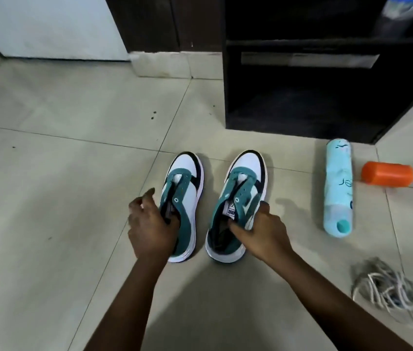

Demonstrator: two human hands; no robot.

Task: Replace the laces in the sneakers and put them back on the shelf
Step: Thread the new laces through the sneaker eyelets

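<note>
— Both forearms fill the bottom of my view. What's each hand doing?

— Left hand [149, 224] grips the left sneaker [184, 198] at the collar, fingers curled inside the opening. Right hand [261, 230] grips the right sneaker [238, 201] the same way, thumb inside the heel.

— Why hold them there?

— I judge the collar gives me the firmest hold for setting them square, toes toward the shelf [327, 72].

— How do they look?

— Teal, white and black, side by side on the floor [48, 173]. Eyelets bare, tongues loose: no laces in.

— And the laces?

— Laces [385, 285] lie in a tangled heap on the floor, well to my right, beyond a bottle [338, 188] and an orange cup [387, 177].
</note>
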